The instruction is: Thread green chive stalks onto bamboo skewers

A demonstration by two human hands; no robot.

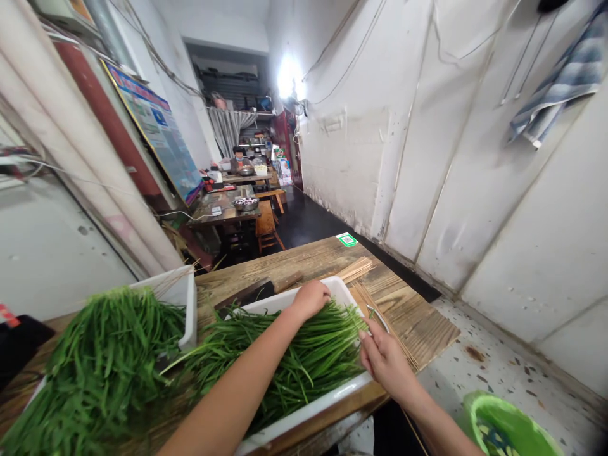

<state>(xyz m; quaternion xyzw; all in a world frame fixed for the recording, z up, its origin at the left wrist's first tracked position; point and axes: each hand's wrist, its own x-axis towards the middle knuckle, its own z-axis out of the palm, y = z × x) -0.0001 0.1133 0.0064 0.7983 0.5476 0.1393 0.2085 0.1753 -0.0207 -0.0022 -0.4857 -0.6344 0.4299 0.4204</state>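
Bare forearms [237, 386] over white rectangular plastic tray [332, 398]; left hand [311, 299] curled, right hand [384, 352] nearly closed, at slender green stalks [323, 345]; grips unclear.

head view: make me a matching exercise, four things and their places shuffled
1. garlic chives
2. cleaver
3. QR code sticker
4. green plastic tub

A. on the speckled floor
B. heaped in white trays
C. at the far corner of the wooden tabletop
D. lying just beyond one tray's far rim

Pairs: 1-B, 2-D, 3-C, 4-A
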